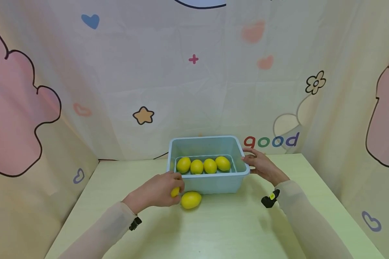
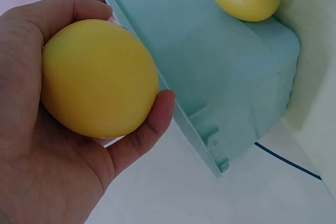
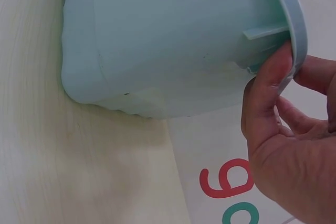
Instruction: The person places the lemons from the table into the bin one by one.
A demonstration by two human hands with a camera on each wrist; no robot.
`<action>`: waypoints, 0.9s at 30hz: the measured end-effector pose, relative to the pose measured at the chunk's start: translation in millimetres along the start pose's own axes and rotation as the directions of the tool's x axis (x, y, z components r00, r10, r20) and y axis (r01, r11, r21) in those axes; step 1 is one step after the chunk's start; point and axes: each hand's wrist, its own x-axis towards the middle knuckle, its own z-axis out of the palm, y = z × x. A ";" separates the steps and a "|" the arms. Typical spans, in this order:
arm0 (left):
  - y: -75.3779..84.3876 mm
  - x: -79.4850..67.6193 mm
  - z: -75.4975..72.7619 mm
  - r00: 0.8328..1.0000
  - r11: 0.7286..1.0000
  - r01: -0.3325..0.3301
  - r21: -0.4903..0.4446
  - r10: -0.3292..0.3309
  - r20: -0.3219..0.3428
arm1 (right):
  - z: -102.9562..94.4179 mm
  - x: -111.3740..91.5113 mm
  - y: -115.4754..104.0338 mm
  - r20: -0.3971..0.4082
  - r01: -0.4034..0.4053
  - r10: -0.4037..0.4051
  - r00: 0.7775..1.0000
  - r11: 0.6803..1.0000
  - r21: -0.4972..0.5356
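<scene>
A light blue plastic bin stands on the table with several yellow lemons in a row inside it. My left hand grips another lemon beside the bin's front left corner, its fingers curled round the fruit. One more lemon lies on the table just in front of the bin, right of the left hand. At the bin's right side, my right hand pinches the rim; in the right wrist view the thumb presses below the lip, with fingers on the other side.
The pale table reaches toward me in front of the bin. A patterned curtain hangs close behind the bin and along both sides. Dark wrist devices sit on both sleeves.
</scene>
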 end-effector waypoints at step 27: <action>-2.6 53.0 -66.5 0.999 0.993 0.019 -0.118 -0.024 -0.044 | 2.7 -4.9 -4.7 0.013 -0.015 0.015 1.000 1.000 -0.003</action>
